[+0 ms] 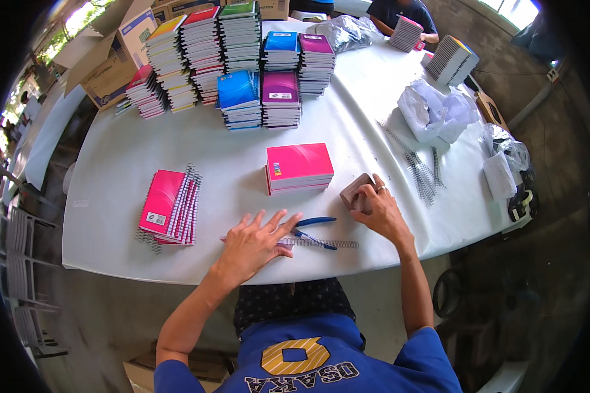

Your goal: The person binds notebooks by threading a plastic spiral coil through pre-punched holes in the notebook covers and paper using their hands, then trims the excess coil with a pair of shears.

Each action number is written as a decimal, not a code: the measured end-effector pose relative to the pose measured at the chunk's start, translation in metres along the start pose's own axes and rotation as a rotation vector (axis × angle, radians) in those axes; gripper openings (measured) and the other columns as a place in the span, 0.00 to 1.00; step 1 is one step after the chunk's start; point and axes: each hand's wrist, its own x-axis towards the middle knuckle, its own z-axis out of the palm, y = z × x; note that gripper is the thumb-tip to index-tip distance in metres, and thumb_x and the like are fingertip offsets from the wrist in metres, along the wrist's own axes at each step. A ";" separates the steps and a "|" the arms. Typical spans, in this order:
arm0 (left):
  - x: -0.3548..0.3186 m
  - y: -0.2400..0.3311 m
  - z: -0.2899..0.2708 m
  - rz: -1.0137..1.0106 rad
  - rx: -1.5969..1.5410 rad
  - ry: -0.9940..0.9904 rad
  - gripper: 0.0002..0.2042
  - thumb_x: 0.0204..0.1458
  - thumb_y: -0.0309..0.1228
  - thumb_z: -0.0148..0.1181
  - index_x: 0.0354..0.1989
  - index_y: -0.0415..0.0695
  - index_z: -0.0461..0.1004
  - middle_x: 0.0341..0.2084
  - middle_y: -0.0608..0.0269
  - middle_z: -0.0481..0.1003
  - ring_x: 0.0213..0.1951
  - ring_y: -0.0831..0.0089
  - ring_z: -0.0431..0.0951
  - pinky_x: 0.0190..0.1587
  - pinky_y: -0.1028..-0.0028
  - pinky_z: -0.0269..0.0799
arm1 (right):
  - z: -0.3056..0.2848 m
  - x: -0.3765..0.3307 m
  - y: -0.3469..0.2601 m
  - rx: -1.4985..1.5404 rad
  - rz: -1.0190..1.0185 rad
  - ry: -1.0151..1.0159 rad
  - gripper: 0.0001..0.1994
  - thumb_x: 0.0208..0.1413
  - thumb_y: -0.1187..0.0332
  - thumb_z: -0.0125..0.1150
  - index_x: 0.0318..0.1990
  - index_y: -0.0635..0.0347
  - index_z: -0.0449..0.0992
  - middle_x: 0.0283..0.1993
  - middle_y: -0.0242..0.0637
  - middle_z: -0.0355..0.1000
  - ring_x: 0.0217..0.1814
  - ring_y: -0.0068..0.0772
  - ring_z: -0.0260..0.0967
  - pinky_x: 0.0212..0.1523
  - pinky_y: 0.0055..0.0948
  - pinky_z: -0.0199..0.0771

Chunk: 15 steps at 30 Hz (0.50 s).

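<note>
My left hand point(250, 247) lies with its fingers spread over a small pink notebook point(284, 243), mostly hidden under the palm. From beside it a loose metal spiral coil point(337, 244) stretches to the right along the table. Blue-handled pliers point(316, 221) lie just beyond the coil, their lower handle crossing it. My right hand point(383, 213) is closed around a small brown block point(353, 192) on the table, right of the pliers. Farther out, a neat stack of pink notebooks point(299, 162) stands between the hands. At left, several spiral-bound pink notebooks point(166, 204) lie fanned in a pile.
Tall stacks of coloured notebooks point(239, 46) fill the far left of the white table point(367, 262), by cardboard boxes point(108, 69). Loose coils point(421, 173) and a crumpled white plastic bag point(437, 111) lie at right. Another person point(406, 16) sits at the far edge, handling notebooks.
</note>
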 end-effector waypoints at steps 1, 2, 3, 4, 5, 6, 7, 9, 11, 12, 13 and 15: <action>-0.001 -0.002 0.000 0.001 0.094 0.138 0.41 0.46 0.53 0.63 0.71 0.61 0.57 0.54 0.69 0.75 0.45 0.61 0.80 0.45 0.64 0.79 | -0.012 0.006 -0.004 0.239 -0.107 -0.051 0.25 0.49 0.59 0.69 0.53 0.59 0.71 0.63 0.58 0.62 0.62 0.57 0.65 0.57 0.44 0.69; -0.005 -0.006 0.002 -0.005 0.098 0.135 0.41 0.46 0.53 0.63 0.71 0.61 0.57 0.54 0.69 0.75 0.45 0.61 0.80 0.45 0.64 0.79 | -0.021 0.012 -0.011 0.484 -0.212 -0.107 0.25 0.49 0.59 0.68 0.54 0.60 0.73 0.61 0.56 0.67 0.64 0.55 0.65 0.59 0.42 0.68; -0.009 -0.010 0.003 -0.069 0.086 0.099 0.42 0.45 0.51 0.65 0.71 0.56 0.57 0.53 0.67 0.76 0.47 0.60 0.79 0.48 0.63 0.76 | -0.030 0.021 -0.023 0.708 -0.275 -0.327 0.25 0.51 0.58 0.66 0.55 0.60 0.74 0.57 0.53 0.71 0.61 0.49 0.68 0.58 0.39 0.69; -0.013 -0.013 0.003 -0.129 0.074 0.058 0.44 0.44 0.49 0.67 0.71 0.52 0.56 0.52 0.65 0.76 0.50 0.60 0.78 0.52 0.63 0.74 | -0.032 0.030 -0.042 0.932 -0.333 -0.550 0.24 0.53 0.58 0.65 0.56 0.59 0.76 0.54 0.49 0.75 0.58 0.43 0.71 0.58 0.36 0.70; -0.012 -0.013 0.003 -0.124 0.075 0.058 0.44 0.44 0.49 0.67 0.71 0.52 0.56 0.52 0.65 0.76 0.50 0.60 0.78 0.52 0.63 0.74 | -0.024 0.036 -0.055 0.907 -0.404 -0.631 0.23 0.54 0.58 0.62 0.55 0.58 0.78 0.51 0.43 0.78 0.50 0.35 0.75 0.55 0.32 0.71; -0.009 -0.014 0.003 -0.118 0.052 0.066 0.45 0.43 0.47 0.68 0.71 0.49 0.56 0.51 0.64 0.76 0.49 0.60 0.78 0.50 0.64 0.75 | -0.016 0.044 -0.065 0.745 -0.423 -0.650 0.21 0.54 0.58 0.61 0.52 0.58 0.81 0.46 0.42 0.80 0.48 0.34 0.75 0.54 0.31 0.71; -0.009 -0.015 0.000 -0.122 0.036 0.077 0.46 0.43 0.46 0.70 0.71 0.46 0.55 0.49 0.63 0.77 0.48 0.60 0.78 0.48 0.66 0.76 | -0.010 0.056 -0.067 0.755 -0.417 -0.677 0.20 0.54 0.58 0.61 0.51 0.58 0.81 0.46 0.42 0.80 0.48 0.34 0.75 0.54 0.31 0.71; -0.007 -0.015 -0.001 -0.146 0.041 0.071 0.46 0.42 0.46 0.70 0.71 0.46 0.55 0.47 0.63 0.78 0.46 0.61 0.79 0.47 0.67 0.76 | -0.004 0.068 -0.062 0.841 -0.416 -0.713 0.20 0.54 0.57 0.60 0.51 0.57 0.82 0.48 0.42 0.80 0.49 0.34 0.75 0.55 0.32 0.71; -0.009 -0.017 0.000 -0.192 0.038 0.061 0.46 0.42 0.46 0.70 0.71 0.46 0.55 0.44 0.63 0.78 0.45 0.62 0.79 0.45 0.68 0.77 | 0.000 0.069 -0.068 0.868 -0.463 -0.715 0.20 0.54 0.58 0.60 0.51 0.57 0.82 0.48 0.42 0.80 0.50 0.34 0.75 0.56 0.32 0.70; -0.008 -0.020 0.000 -0.185 0.000 0.116 0.46 0.42 0.48 0.69 0.70 0.49 0.57 0.41 0.58 0.78 0.40 0.60 0.80 0.41 0.67 0.77 | 0.002 0.070 -0.071 0.897 -0.497 -0.704 0.20 0.53 0.58 0.60 0.51 0.57 0.82 0.49 0.42 0.80 0.51 0.35 0.75 0.57 0.31 0.70; -0.007 -0.023 -0.001 -0.170 -0.036 0.170 0.45 0.41 0.51 0.68 0.70 0.52 0.58 0.38 0.53 0.78 0.35 0.58 0.80 0.37 0.66 0.78 | 0.007 0.073 -0.076 0.779 -0.455 -0.684 0.20 0.52 0.59 0.61 0.51 0.57 0.82 0.49 0.42 0.79 0.54 0.35 0.75 0.59 0.31 0.68; -0.009 -0.025 0.000 -0.213 -0.045 0.116 0.45 0.41 0.52 0.67 0.70 0.52 0.59 0.38 0.53 0.78 0.36 0.57 0.80 0.37 0.66 0.78 | 0.018 0.074 -0.062 1.003 -0.471 -0.677 0.21 0.52 0.57 0.62 0.51 0.57 0.82 0.50 0.41 0.79 0.54 0.35 0.75 0.60 0.31 0.68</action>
